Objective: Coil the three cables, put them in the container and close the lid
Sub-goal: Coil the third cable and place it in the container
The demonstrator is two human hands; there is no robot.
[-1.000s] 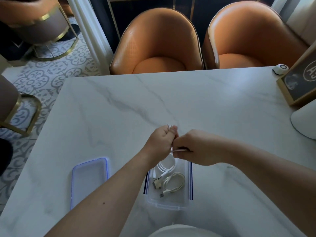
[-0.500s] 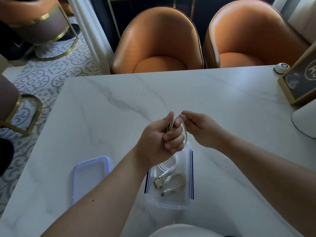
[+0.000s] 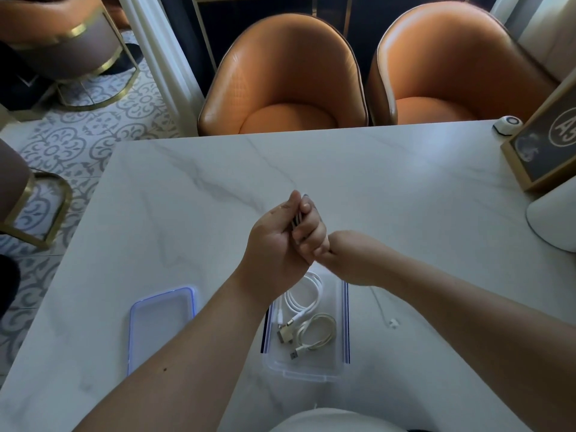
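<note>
Just above the container's (image 3: 345, 322) far end, both hands are working the last cable.

I see the left hand (image 3: 277, 244) gripping the third cable (image 3: 296, 218) as loops between thumb and curled fingers. The right hand (image 3: 352, 260) is a fist touching it, closed on the loose tail, which drops under the right forearm to a plug (image 3: 391, 323) lying on the worktop (image 3: 405, 198), right of the container. The container sits directly beneath the wrists, nearer me, long axis running away from me, with two coiled cables (image 3: 307, 294) inside. The lid (image 3: 162, 325) lies apart on the left. I reckon it's a short drop, straight down and back, and the left hand is nearer.
</note>
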